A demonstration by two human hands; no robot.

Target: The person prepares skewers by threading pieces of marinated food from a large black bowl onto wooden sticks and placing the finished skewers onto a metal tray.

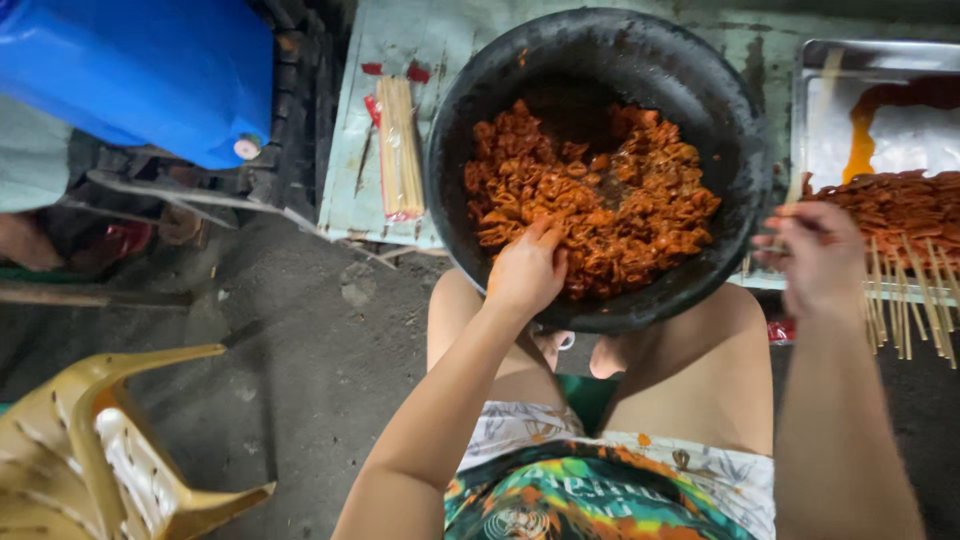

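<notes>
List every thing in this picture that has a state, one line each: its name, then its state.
Bowl: heaped with orange marinated meat.
Left hand: fingers in the meat, closed or not unclear.
Right hand: blurred, pinching a skewer.
Tray: loaded skewers at the near end, sauce smeared behind.
Stick bundle: wrapped, lying flat.
Chair: tipped over.

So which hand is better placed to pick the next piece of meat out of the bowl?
Probably the left hand: its fingers are already in the orange marinated meat inside the black bowl. The right hand is off beside the bowl, apparently pinching a skewer over the metal tray.
</notes>
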